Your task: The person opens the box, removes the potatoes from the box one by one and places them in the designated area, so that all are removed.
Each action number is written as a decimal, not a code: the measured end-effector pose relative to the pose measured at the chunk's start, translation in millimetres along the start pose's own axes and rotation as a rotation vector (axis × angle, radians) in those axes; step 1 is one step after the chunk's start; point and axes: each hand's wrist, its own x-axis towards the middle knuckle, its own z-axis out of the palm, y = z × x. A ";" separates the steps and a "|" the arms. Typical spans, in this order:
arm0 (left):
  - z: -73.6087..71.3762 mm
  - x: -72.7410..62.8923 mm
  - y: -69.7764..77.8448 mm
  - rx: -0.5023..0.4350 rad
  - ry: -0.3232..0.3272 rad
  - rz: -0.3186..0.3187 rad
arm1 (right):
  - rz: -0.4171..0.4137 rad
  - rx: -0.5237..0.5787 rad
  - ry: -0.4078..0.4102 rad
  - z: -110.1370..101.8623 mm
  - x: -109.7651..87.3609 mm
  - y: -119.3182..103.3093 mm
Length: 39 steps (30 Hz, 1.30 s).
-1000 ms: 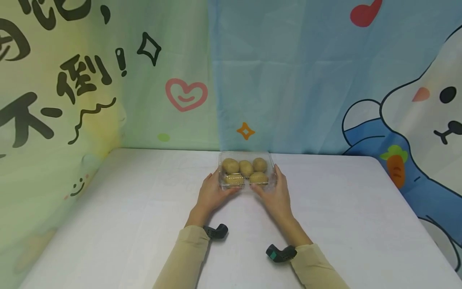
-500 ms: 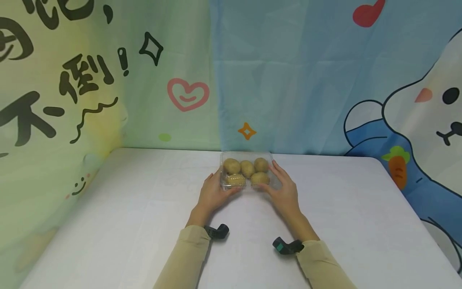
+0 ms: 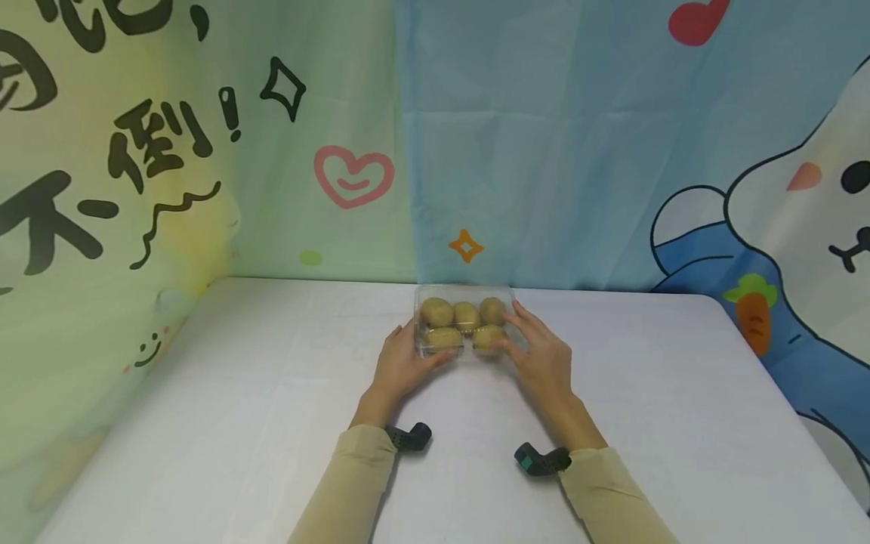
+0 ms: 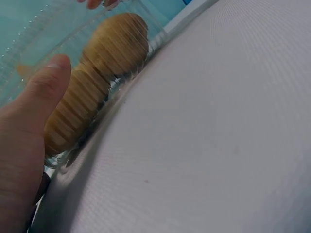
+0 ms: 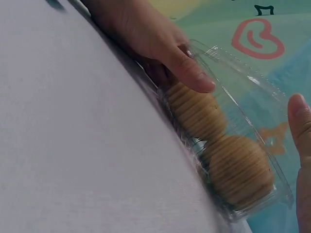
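A clear plastic clamshell box (image 3: 467,292) with several potatoes (image 3: 436,311) inside sits near the table's far edge. My left hand (image 3: 402,364) grips its left side, thumb along the front; in the left wrist view that thumb (image 4: 48,85) presses the ribbed plastic. My right hand (image 3: 544,364) is at the right front corner, its thumb and forefinger spread and touching or almost touching the plastic. The right wrist view shows the right thumb (image 5: 300,119) straight beside the lid's rim. Whether the lid is fully closed I cannot tell. The other right fingers are mostly hidden.
The box rests on a white-covered table (image 3: 285,423). A printed cloth backdrop (image 3: 544,151) hangs directly behind the far edge. A dark wrist camera (image 3: 411,437) juts from the left cuff, and another wrist camera (image 3: 541,459) from the right.
My right hand has shifted to the right, its thumb moving off the front middle toward the box's right corner. The left hand and the box have stayed nearly in place.
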 end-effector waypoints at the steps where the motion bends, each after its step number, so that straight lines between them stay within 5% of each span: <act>1: 0.3 0.3 -0.1 0.002 0.003 0.002 | -0.013 -0.014 0.003 -0.6 1.4 -0.2; 8: 0.5 0.5 4.1 0.023 0.000 -0.007 | -0.035 -0.076 0.028 -3.7 10.6 -3.3; 20: -1.2 0.9 7.9 0.112 -0.017 0.023 | 0.112 -0.043 0.064 -7.6 27.1 -10.0; 39: 0.2 -1.9 1.4 0.108 -0.031 -0.021 | 0.314 0.244 0.020 -8.4 33.1 -3.5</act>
